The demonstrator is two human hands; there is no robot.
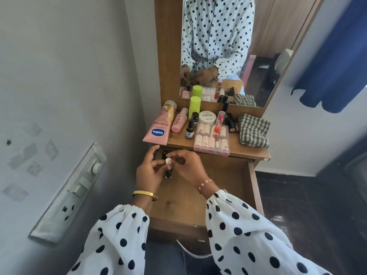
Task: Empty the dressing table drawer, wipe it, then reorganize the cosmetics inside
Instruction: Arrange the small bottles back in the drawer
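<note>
The wooden drawer [222, 175] of the dressing table stands pulled out, its floor mostly bare. Above its back left corner, my left hand [148, 171] and my right hand [188, 165] meet around a small dark bottle [168, 174] with a white round cap [168, 161]. My left hand's fingers curl round the bottle, and my right hand's fingertips pinch at the cap. Another dark item [164, 154] lies in the drawer just behind them, mostly hidden.
The tabletop holds a pink Vaseline tube [158, 129], a pink bottle [179, 122], a green bottle [194, 106], a black dropper bottle [190, 130], a white jar [207, 117], a clear box of pink tubes [211, 140], dark lipsticks [231, 122] and a checked cloth [253, 130]. A switchboard [69, 195] is on the left wall.
</note>
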